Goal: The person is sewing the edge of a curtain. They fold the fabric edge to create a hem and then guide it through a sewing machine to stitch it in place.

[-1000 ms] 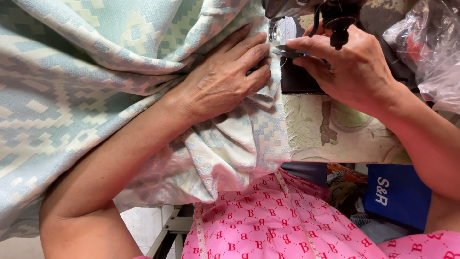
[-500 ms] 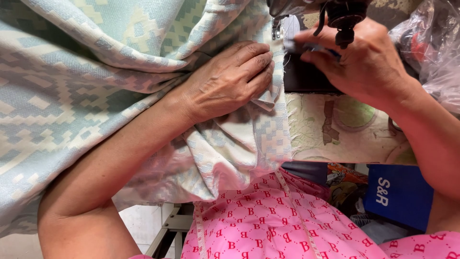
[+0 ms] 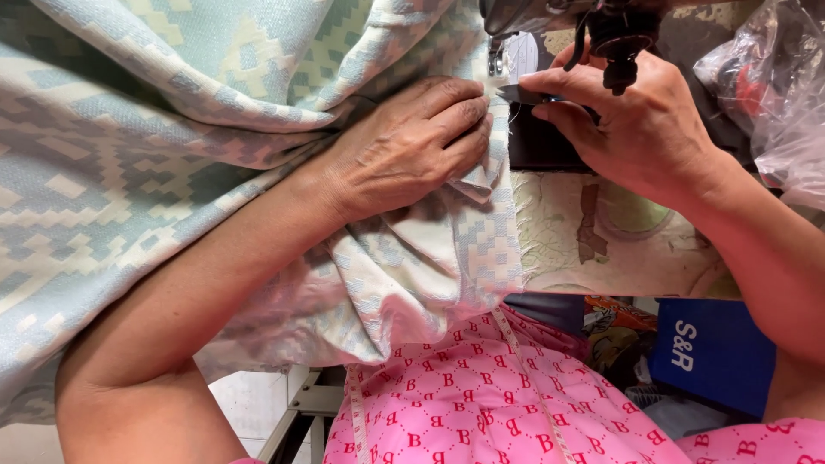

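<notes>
Pale blue-and-cream patterned woven cloth (image 3: pixel 172 163) lies bunched under the left hand (image 3: pixel 404 146), whose grip presses flat on its folded edge, while just beside it the right hand (image 3: pixel 636 129) pinches a small dark snipping tool (image 3: pixel 524 93) by the sewing machine's needle (image 3: pixel 497 60).

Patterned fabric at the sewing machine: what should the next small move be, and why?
Probably feed the fabric edge toward the needle area. The left hand lies flat, pressing the folded edge beside it, and the right hand pinches at the plate, so the edge looks lined up.
</notes>
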